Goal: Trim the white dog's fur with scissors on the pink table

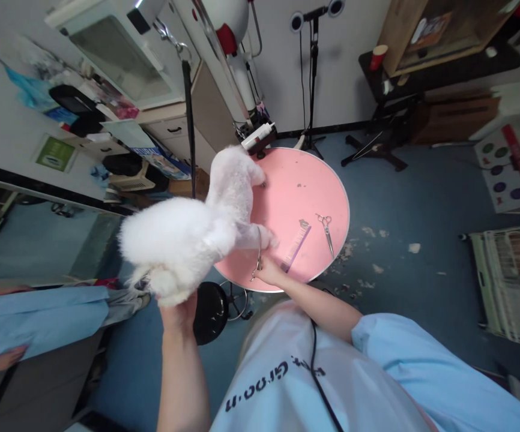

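Observation:
A white dog [230, 186] stands on a round pink table [287, 174], its fluffy front end [174, 234] reaching past the table's left edge. My left hand [179, 312] holds that fluffy part from below, its fingers mostly hidden in the fur. Near the table's front edge, my right hand [270, 272] is closed on a pair of scissors [259, 258], blades pointing up beside the dog's leg. To the right of this hand lies a comb with a purple spine [296, 248]. Farther right rests a second pair of scissors [326, 234].
A black leash strap [188, 120] hangs behind the dog. A black stool [210, 312] stands below the table. Another person in a blue gown [39, 318] is at the left. A wire cage [512, 282] stands at right; fur clippings [363, 282] litter the floor.

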Demonstrator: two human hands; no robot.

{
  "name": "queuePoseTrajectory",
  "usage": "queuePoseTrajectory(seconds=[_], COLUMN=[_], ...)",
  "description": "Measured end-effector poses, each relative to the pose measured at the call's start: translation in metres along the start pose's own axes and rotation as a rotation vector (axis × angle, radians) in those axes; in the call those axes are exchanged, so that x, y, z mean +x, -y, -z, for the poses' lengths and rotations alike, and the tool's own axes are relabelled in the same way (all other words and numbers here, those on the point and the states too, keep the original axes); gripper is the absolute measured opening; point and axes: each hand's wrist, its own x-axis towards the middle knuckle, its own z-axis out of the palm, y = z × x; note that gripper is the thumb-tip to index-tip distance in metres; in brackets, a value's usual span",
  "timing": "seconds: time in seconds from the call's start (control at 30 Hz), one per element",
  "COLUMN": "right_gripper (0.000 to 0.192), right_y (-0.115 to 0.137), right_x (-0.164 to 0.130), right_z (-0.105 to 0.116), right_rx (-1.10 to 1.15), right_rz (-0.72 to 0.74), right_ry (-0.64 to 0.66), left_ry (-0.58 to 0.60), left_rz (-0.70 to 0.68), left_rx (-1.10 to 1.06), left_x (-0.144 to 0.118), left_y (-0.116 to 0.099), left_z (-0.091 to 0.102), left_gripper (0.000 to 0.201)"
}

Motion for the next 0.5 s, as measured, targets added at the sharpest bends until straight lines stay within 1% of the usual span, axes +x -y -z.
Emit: queuePoseTrajectory(seconds=[0.07,0.17,0.23,0.33,0.4,0.5], right_gripper=[0.021,0.023,0.026,0.029,0.032,0.036], right_y=[-0.0001,0.0007,0.0019,0.0044,0.0059,0.0069], right_x=[0.0005,0.0001,-0.0008,-0.0022,-0.0026,-0.0026], right_z=[0.0007,0.0027,0.0043,0.0058,0.0062,0.0063], right_rx=[0.016,0.032,0.042,0.065,0.079,0.096], right_rz=[-0.02,-0.057,-0.082,-0.114,-0.139,-0.18], right_ry=[0.007,0.007,0.009,0.02,0.027,0.034], left_ry=[0.027,0.066,0.064,0.028,0.018,0.055], left_rz=[-0.007,-0.015,-0.007,0.0,-0.008,-0.021], left_rx=[0.017,0.024,0.005,-0.021,-0.029,-0.022], left_x=[0.0,0.0008,0.0014,0.0018,0.0017,0.002], left_y=[-0.0001,-0.0005,-0.0007,-0.0003,0.0005,0.0021], left_z=[0.0008,0.0008,0.0006,0.0013,0.0032,0.0075], left_gripper=[0.047,0.044,0.042,0.041,0.044,0.053])
